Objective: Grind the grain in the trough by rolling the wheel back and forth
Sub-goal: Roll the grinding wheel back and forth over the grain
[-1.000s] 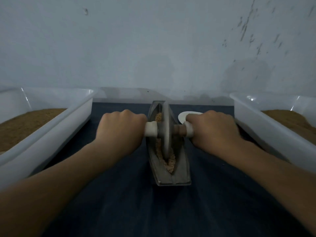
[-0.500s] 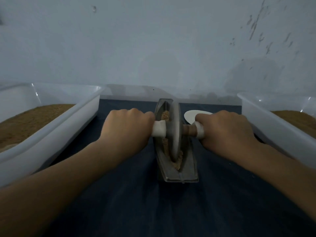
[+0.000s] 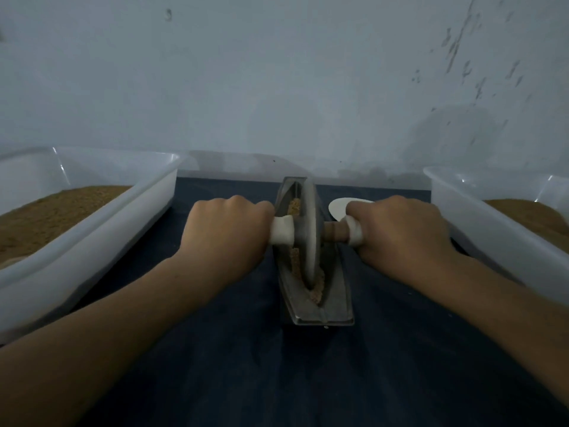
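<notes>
Since half a second ago the wheel and both hands have scarcely shifted along the trough. The metal wheel stands upright in the narrow metal trough, which lies on a dark blue cloth. Brown grain is heaped at the wheel's near rim. Left hand and right hand are each curled tightly round a white-sleeved end of the axle. White plastic bins of brown meal flank the trough, left and right.
</notes>
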